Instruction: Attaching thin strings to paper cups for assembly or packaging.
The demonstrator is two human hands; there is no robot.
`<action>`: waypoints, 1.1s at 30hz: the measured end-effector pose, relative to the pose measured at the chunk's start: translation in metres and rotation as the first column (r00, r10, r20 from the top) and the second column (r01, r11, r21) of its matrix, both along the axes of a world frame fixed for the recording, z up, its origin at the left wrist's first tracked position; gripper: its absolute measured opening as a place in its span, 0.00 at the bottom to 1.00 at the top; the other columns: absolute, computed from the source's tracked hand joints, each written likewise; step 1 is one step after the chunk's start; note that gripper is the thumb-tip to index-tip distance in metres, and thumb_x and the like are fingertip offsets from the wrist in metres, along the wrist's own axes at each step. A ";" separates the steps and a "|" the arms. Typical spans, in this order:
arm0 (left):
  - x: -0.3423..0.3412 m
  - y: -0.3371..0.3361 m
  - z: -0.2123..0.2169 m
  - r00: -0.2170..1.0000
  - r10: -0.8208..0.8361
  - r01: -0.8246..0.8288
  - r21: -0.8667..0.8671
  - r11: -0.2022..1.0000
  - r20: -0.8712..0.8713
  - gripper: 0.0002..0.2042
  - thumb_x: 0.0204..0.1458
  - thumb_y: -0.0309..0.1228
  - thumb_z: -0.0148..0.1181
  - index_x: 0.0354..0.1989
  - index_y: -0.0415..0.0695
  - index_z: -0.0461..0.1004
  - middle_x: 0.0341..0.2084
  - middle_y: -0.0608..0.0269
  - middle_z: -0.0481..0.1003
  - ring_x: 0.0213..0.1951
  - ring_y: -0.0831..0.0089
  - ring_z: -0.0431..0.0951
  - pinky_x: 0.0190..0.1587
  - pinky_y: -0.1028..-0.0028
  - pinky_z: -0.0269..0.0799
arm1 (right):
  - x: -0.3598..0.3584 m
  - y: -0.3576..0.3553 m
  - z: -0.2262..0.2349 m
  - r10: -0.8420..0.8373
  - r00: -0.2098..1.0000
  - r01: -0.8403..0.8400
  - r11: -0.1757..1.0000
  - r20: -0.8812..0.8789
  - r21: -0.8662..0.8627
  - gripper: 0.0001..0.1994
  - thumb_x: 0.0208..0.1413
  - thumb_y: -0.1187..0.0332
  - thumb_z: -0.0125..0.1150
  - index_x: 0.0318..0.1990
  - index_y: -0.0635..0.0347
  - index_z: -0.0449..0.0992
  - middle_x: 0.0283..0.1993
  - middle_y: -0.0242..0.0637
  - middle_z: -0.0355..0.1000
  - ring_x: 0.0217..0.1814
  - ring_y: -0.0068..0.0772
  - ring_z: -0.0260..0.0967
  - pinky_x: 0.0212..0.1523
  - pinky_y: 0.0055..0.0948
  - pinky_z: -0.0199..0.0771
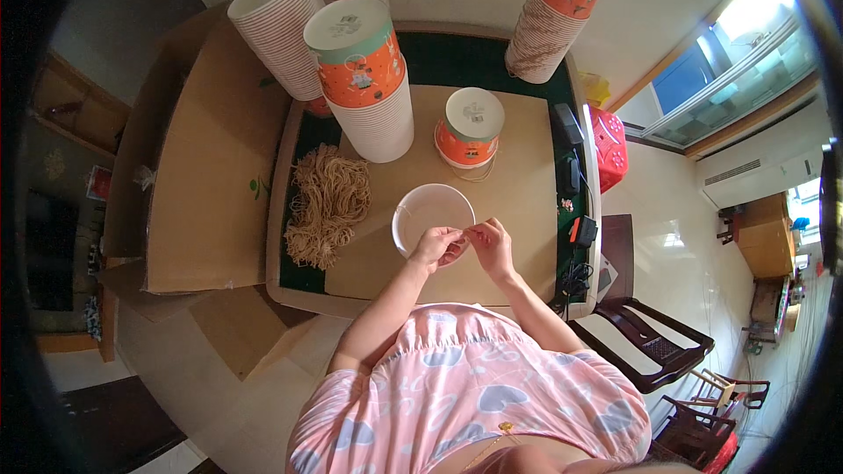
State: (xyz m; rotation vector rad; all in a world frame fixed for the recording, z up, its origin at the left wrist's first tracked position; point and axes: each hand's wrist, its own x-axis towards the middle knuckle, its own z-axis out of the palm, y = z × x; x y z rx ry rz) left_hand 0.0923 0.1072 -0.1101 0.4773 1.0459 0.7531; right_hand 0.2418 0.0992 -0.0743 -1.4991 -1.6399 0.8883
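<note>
A white paper bucket point(426, 204) stands with its mouth up on the cardboard sheet in front of me. My left hand point(439, 247) and my right hand point(492, 247) meet over its near right rim, fingertips pinched close together. What they pinch is too small to make out. A thin strand shows at the bucket's left inner wall. Just beyond, an orange and green paper bucket point(471, 142) sits upside down, with a loop of cord low at its near side. A heap of tan cords point(327, 206) lies to the left.
Behind are a tall bucket stack point(373, 118), a white stack point(277, 31) and another stack point(549, 31) at the far right. A large cardboard box point(211, 158) flanks the table's left side. Black adapters point(571, 175) line the right edge, near a dark chair point(654, 347) and red stool point(608, 147).
</note>
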 end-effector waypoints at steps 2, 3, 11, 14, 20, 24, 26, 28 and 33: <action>-0.003 0.000 0.002 0.996 0.000 0.007 -0.066 0.998 0.094 0.05 0.53 0.28 0.52 0.30 0.43 0.74 0.21 0.69 0.72 0.19 0.82 0.69 0.22 0.83 0.66 | -0.006 -0.006 -0.004 -0.023 0.999 0.025 0.999 -0.028 0.041 0.03 0.47 0.72 0.61 0.30 0.59 0.77 0.28 0.38 0.67 0.27 0.34 0.69 0.27 0.28 0.71; -0.004 0.001 0.000 0.988 0.002 0.013 -0.099 0.995 0.151 0.05 0.53 0.28 0.52 0.30 0.43 0.73 0.21 0.68 0.73 0.20 0.81 0.70 0.23 0.83 0.67 | -0.007 -0.008 -0.007 -0.046 0.997 0.050 0.995 -0.056 0.082 0.03 0.47 0.73 0.60 0.30 0.59 0.77 0.28 0.38 0.67 0.26 0.33 0.69 0.26 0.28 0.71; -0.003 0.000 -0.004 0.963 0.153 -0.101 -0.229 0.968 0.221 0.06 0.53 0.25 0.49 0.29 0.39 0.72 0.19 0.66 0.69 0.18 0.80 0.66 0.18 0.84 0.59 | -0.004 -0.013 -0.015 0.026 0.993 -0.059 0.957 0.118 0.285 0.07 0.47 0.75 0.60 0.36 0.57 0.78 0.29 0.38 0.68 0.29 0.34 0.68 0.27 0.28 0.70; -0.013 0.000 -0.014 0.942 0.035 0.013 -0.141 0.990 0.334 0.03 0.51 0.26 0.53 0.31 0.43 0.73 0.23 0.66 0.73 0.22 0.80 0.70 0.22 0.83 0.64 | -0.003 -0.012 -0.013 0.048 0.990 -0.089 0.945 0.136 0.314 0.08 0.47 0.75 0.60 0.36 0.57 0.78 0.29 0.38 0.68 0.30 0.35 0.68 0.28 0.29 0.70; -0.009 -0.001 -0.004 0.996 0.013 -0.006 -0.075 0.997 0.093 0.05 0.51 0.25 0.53 0.34 0.42 0.75 0.23 0.69 0.74 0.18 0.85 0.67 0.17 0.86 0.59 | 0.000 -0.009 -0.009 0.083 0.997 -0.082 0.988 -0.002 0.134 0.08 0.46 0.75 0.60 0.35 0.56 0.78 0.30 0.39 0.68 0.30 0.37 0.68 0.31 0.30 0.70; -0.007 -0.003 0.005 0.999 0.001 -0.001 0.007 1.000 -0.048 0.05 0.52 0.25 0.54 0.34 0.41 0.75 0.24 0.69 0.75 0.18 0.86 0.67 0.17 0.87 0.59 | 0.001 -0.004 -0.007 0.059 0.998 -0.058 0.998 -0.026 0.027 0.04 0.46 0.74 0.61 0.31 0.59 0.77 0.28 0.36 0.67 0.27 0.28 0.66 0.28 0.26 0.68; -0.007 -0.003 0.009 0.997 -0.004 0.006 0.030 1.000 -0.072 0.05 0.52 0.25 0.54 0.34 0.41 0.75 0.24 0.69 0.75 0.18 0.86 0.68 0.17 0.87 0.59 | 0.001 -0.002 -0.006 0.051 0.997 -0.050 0.998 -0.057 0.026 0.03 0.46 0.74 0.61 0.30 0.60 0.76 0.28 0.36 0.67 0.26 0.28 0.65 0.28 0.26 0.67; -0.006 -0.004 0.011 0.998 0.045 -0.042 0.050 0.998 -0.051 0.04 0.51 0.26 0.55 0.33 0.41 0.75 0.25 0.68 0.75 0.19 0.85 0.68 0.17 0.86 0.59 | 0.001 -0.001 -0.006 0.045 0.995 -0.043 0.999 -0.087 0.024 0.03 0.46 0.73 0.62 0.29 0.60 0.76 0.28 0.36 0.66 0.26 0.28 0.65 0.28 0.25 0.67; -0.001 -0.007 0.016 0.973 0.038 -0.004 0.149 0.989 -0.228 0.04 0.50 0.27 0.56 0.31 0.41 0.75 0.23 0.67 0.76 0.19 0.85 0.69 0.18 0.86 0.61 | 0.000 -0.001 -0.008 0.039 0.995 -0.040 0.999 -0.092 -0.005 0.02 0.46 0.74 0.61 0.29 0.60 0.76 0.28 0.35 0.66 0.26 0.27 0.65 0.28 0.25 0.67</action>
